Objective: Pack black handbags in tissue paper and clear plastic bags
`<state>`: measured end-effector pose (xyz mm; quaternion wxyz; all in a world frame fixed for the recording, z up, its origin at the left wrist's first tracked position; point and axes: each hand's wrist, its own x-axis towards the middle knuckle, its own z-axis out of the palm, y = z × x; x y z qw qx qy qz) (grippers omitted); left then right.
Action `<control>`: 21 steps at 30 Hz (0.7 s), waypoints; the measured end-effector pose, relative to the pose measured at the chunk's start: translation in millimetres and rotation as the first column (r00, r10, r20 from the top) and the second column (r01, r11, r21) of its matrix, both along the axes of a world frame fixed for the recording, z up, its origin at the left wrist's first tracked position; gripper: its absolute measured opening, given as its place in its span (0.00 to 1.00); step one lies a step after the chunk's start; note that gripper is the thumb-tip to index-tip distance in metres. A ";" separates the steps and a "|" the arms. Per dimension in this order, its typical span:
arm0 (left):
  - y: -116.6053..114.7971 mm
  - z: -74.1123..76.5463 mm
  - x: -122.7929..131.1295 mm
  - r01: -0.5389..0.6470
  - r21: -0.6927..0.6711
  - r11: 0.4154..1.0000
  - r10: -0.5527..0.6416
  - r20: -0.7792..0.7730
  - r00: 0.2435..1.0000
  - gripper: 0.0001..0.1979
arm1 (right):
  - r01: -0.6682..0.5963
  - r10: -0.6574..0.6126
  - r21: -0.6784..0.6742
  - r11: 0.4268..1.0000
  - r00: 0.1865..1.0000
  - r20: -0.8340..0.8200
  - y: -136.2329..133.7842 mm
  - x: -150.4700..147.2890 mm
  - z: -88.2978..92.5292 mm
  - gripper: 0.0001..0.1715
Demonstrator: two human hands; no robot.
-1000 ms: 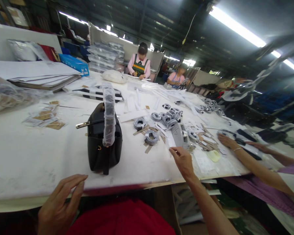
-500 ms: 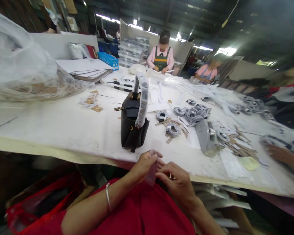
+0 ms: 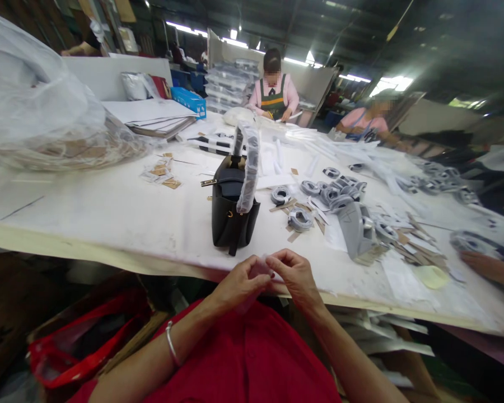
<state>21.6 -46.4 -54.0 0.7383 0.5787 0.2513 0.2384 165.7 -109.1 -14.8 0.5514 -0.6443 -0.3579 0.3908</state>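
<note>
A small, clear plastic bag is held between my hands at the table's front edge. My left hand closes around it, fingers curled and thumb on top. Its upper edge is pinched by my right hand, whose fingertips meet the left ones. Just beyond them a black handbag stands upright on the table, touched by neither hand. Its arched handle is wrapped in film, and a gold clasp sticks out to the left. Much of the plastic bag is hidden by my fingers.
Wrapped strap coils and a grey tape dispenser lie to the right. Large plastic sacking and stacked boards occupy the left. A co-worker's hand is at the far right; another person works opposite.
My right hand has moved up and left to the plastic bag's upper edge and now pinches it. My left hand has shifted slightly left and curled more around the plastic bag.
</note>
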 end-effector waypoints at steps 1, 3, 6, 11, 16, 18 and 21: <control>1.7 0.8 -3.2 -0.068 0.036 0.997 0.069 -0.014 0.998 0.18 | -0.011 0.011 -0.003 1.000 1.000 0.001 3.2 -4.1 -1.5 0.19; 4.4 2.9 -10.5 -0.160 0.071 0.985 0.162 -0.023 0.986 0.18 | -0.035 0.035 0.004 0.999 0.999 0.001 10.1 -12.1 -5.0 0.19; 4.7 6.9 -24.8 -0.251 0.043 0.967 0.252 -0.027 0.967 0.20 | -0.100 0.099 0.016 0.995 0.995 0.011 20.7 -22.5 -8.7 0.19; 0.2 8.0 -57.0 -0.356 -0.013 0.934 0.355 -0.069 0.932 0.17 | -0.152 0.151 0.015 0.988 0.985 0.079 38.0 -30.4 -9.1 0.21; 3.0 -1.8 -86.6 -0.478 0.020 0.878 0.477 -0.107 0.872 0.12 | -0.138 0.143 -0.037 0.990 0.958 0.250 53.2 -35.5 -15.9 0.23; 5.0 -3.8 -94.9 -0.514 0.049 0.856 0.516 -0.113 0.849 0.11 | -0.158 0.168 -0.057 0.986 0.949 0.267 56.4 -39.8 -18.1 0.22; 7.0 -3.9 -105.7 -0.546 0.094 0.833 0.554 -0.136 0.821 0.10 | -0.231 0.240 -0.069 0.971 0.948 0.211 55.7 -47.7 -14.6 0.19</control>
